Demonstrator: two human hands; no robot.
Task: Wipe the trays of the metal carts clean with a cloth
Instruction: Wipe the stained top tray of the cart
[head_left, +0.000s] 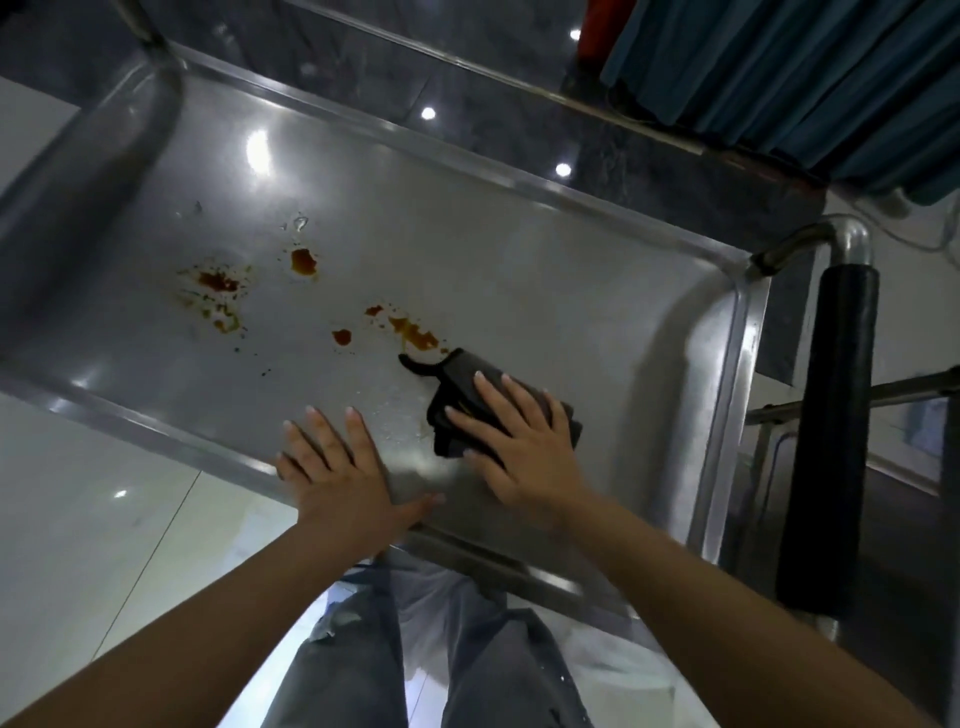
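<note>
A steel cart tray (519, 249) fills the middle of the view, seen from above. Several orange-brown stains (415, 332) are spattered across its left and middle. A dark folded cloth (457, 379) lies on the tray just below the nearest stain. My right hand (519, 447) presses flat on the cloth, fingers spread over it. My left hand (337, 467) rests flat on the tray's near rim, fingers apart, holding nothing. Small wet droplets glisten on the metal between the two hands.
The cart's handle with a black grip (831, 415) stands upright at the right. Teal curtain folds (779, 67) hang at the top right. A shiny dark floor lies beyond the tray, pale tiles to the left. My legs are below the tray's near edge.
</note>
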